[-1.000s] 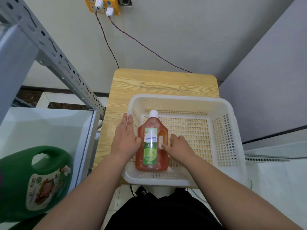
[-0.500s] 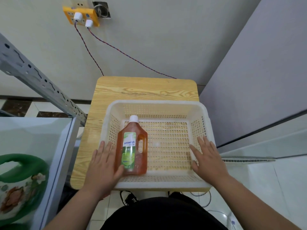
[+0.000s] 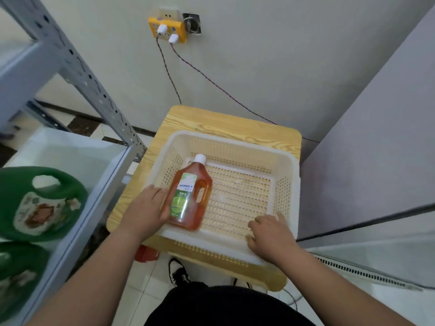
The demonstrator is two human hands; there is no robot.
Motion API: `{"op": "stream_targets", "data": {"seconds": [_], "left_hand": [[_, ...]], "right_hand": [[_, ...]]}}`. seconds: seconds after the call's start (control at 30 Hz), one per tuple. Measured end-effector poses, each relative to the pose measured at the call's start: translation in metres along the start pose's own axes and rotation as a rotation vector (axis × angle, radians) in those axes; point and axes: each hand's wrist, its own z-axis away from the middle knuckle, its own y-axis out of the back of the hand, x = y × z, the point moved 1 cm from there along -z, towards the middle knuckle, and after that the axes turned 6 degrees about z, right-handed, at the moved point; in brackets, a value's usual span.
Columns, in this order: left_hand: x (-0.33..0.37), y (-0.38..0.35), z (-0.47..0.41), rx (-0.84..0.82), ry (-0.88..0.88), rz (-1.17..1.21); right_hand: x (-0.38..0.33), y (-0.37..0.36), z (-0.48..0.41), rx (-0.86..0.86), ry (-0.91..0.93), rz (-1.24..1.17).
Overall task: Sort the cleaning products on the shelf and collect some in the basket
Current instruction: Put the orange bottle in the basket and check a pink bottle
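Note:
A white perforated basket (image 3: 235, 143) sits on a small wooden table (image 3: 211, 121). An orange bottle of cleaner (image 3: 188, 196) with a white cap and green label lies flat along the basket's left side. My left hand (image 3: 146, 210) holds the basket's near left wall, fingers outside and thumb inside against the bottle. My right hand (image 3: 270, 234) grips the near right rim, its fingers curled over the edge. The near rim looks blurred.
To the left, a grey metal shelf with a perforated upright (image 3: 94, 85) carries two green detergent jugs (image 3: 40, 203). A yellow socket (image 3: 168, 29) with two cables hangs on the wall behind. A grey panel (image 3: 376, 137) stands close on the right.
My right hand went from lying flat on the basket's right side to curling over its near right rim. My left hand's thumb now lies inside the basket. The view swung right.

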Motion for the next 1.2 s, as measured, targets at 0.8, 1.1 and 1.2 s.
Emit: {"op": "stream_targets", "data": {"seconds": [0.8, 1.1, 1.2], "left_hand": [[-0.026, 0.244, 0.337, 0.776, 0.64, -0.154], [-0.112, 0.258, 0.374, 0.673, 0.812, -0.027], [-0.132, 0.263, 0.367, 0.646, 0.857, -0.002]], "right_hand": [[-0.393, 0.286, 0.091, 0.732, 1.241, -0.124], [-0.512, 0.296, 0.09, 0.597, 1.173, -0.007], [-0.536, 0.302, 0.075, 0.555, 1.097, 0.07]]}}
